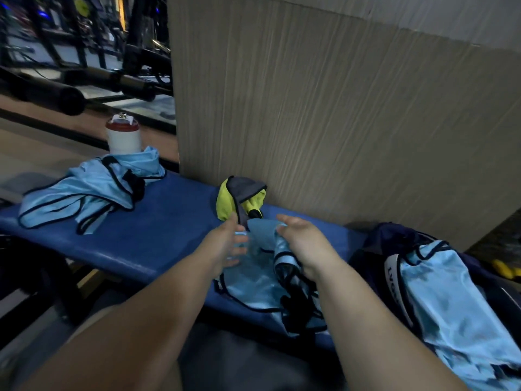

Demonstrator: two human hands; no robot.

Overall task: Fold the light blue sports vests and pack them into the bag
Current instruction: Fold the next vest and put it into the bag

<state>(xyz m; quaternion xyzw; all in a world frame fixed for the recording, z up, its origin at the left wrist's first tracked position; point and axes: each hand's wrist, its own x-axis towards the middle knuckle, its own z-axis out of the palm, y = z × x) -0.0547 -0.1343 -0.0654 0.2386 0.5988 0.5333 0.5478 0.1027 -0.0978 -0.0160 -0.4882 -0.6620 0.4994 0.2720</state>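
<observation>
In the lower middle of the frame a light blue vest (253,289) with dark trim lies crumpled on the blue bench (158,238), and both hands are on it. The right hand (301,246) has its grip closed on a bunched fold of this vest, with the fingers curled into the cloth and the thumb pointing up. The left hand (225,244) is at the left edge of the same vest. Its grip is open and the fingers are stretched out, a little blurred.

At the lower right of the frame stands a dark navy bag (377,249). Another light blue vest (439,294) lies across its opening and hangs out toward the bottom edge. At the middle left, well apart from the hands, a pile of unfolded light blue vests (84,196) rests on the bench. Just behind the pile is a white bottle (123,139) with a red band. A yellow and grey cloth (242,198) leans on the wood-grain wall panel (338,122), just above the hands.
</observation>
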